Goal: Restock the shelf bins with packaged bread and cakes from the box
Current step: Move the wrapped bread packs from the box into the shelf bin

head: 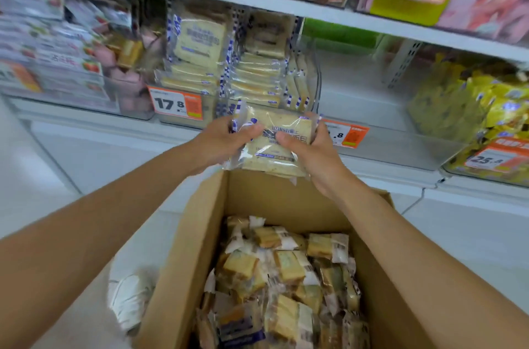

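Clear bins point(313, 76) of packaged bread point(197, 39) line the shelf point(86, 120).

The bread packets point(274, 148) I hold face the clear bin point(316, 82). Its left stack point(197, 42) rises nearly to the upper shelf point(257, 3); its right stacks point(257, 79) lie lower, with room above. The cardboard box point(186, 248) stands open beneath my forearms.

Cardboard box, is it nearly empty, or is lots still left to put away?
Done: the clear plastic shelf bin already holds many blue-and-white bread packets. In hand: left hand and right hand grip a stack of the same packets above the brown cardboard box. Left: the box still holds plenty of wrapped cakes.
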A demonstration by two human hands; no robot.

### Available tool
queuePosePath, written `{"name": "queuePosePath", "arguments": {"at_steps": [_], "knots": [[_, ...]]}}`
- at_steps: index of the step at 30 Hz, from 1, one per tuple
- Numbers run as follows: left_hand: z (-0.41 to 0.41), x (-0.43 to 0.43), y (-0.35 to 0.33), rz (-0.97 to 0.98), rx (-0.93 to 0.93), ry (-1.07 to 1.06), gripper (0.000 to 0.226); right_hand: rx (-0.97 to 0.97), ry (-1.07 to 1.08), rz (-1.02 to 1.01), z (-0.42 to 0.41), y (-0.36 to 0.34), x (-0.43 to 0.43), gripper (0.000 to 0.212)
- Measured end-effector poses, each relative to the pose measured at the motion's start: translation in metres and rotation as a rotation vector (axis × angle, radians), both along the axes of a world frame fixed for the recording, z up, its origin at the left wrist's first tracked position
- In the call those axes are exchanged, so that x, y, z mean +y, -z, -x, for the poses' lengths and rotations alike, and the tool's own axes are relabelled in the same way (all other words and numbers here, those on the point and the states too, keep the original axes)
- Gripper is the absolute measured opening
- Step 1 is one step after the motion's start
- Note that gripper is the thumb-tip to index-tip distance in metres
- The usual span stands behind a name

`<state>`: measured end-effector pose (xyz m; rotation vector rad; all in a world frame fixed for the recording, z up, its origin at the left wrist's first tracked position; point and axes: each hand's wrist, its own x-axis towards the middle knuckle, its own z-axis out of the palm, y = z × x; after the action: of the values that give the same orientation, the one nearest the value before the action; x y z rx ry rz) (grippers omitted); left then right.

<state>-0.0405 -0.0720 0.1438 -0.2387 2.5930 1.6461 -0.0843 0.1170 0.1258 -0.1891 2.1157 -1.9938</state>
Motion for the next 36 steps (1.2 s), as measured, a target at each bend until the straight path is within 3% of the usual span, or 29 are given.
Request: {"name": "queuePosePath", "arguments": {"at_steps": [3, 5, 7, 9, 11, 14, 16, 19, 23, 28, 31, 34, 36], "knots": [[0.035, -0.034, -0.028, -0.059, 0.298, -0.115, 0.064, 0.069, 0.031, 0.061, 0.037, -0.035, -0.026, 0.077], [0.063, -0.059, -0.037, -0.021, 0.395, -0.152, 0.060, 0.083, 0.067, 0.103, 0.067, -0.050, -0.043, 0.081], [0.095, -0.082, -0.036, 0.264, 0.442, -0.179, 0.036, 0.078, 0.121, 0.112, 0.098, -0.061, -0.059, 0.074], [0.122, -0.096, -0.035, 0.552, 0.461, -0.177, 0.042, 0.078, 0.177, 0.059, 0.130, -0.066, -0.074, 0.089], [0.145, -0.107, -0.028, 0.707, 0.464, -0.175, 0.046, 0.085, 0.232, 0.012, 0.163, -0.066, -0.087, 0.108], [0.161, -0.118, -0.016, 0.670, 0.494, -0.194, 0.047, 0.077, 0.259, 0.060, 0.211, -0.071, -0.100, 0.075], [0.163, -0.120, -0.009, 0.599, 0.556, -0.195, 0.043, 0.100, 0.282, 0.025, 0.232, -0.070, -0.107, 0.083], [0.165, -0.122, -0.004, 0.524, 0.586, -0.210, 0.040, 0.298, 0.270, -0.123, 0.248, -0.061, -0.113, 0.086], [0.167, -0.123, -0.002, 0.473, 0.604, -0.233, 0.038, 0.325, 0.296, -0.203, 0.245, -0.054, -0.127, 0.088], [0.166, -0.125, -0.004, 0.623, 0.685, -0.372, 0.046, 0.287, 0.360, -0.233, 0.248, -0.047, -0.126, 0.110], [0.164, -0.123, -0.004, 0.763, 0.625, -0.363, 0.071, 0.278, 0.448, -0.232, 0.242, -0.045, -0.125, 0.069], [0.163, -0.122, -0.004, 0.841, 0.574, -0.315, 0.081, 0.274, 0.447, -0.243, 0.243, -0.043, -0.128, 0.064], [0.162, -0.122, -0.004, 0.838, 0.573, -0.307, 0.081, 0.223, 0.411, -0.236, 0.245, -0.051, -0.129, 0.042]]}}
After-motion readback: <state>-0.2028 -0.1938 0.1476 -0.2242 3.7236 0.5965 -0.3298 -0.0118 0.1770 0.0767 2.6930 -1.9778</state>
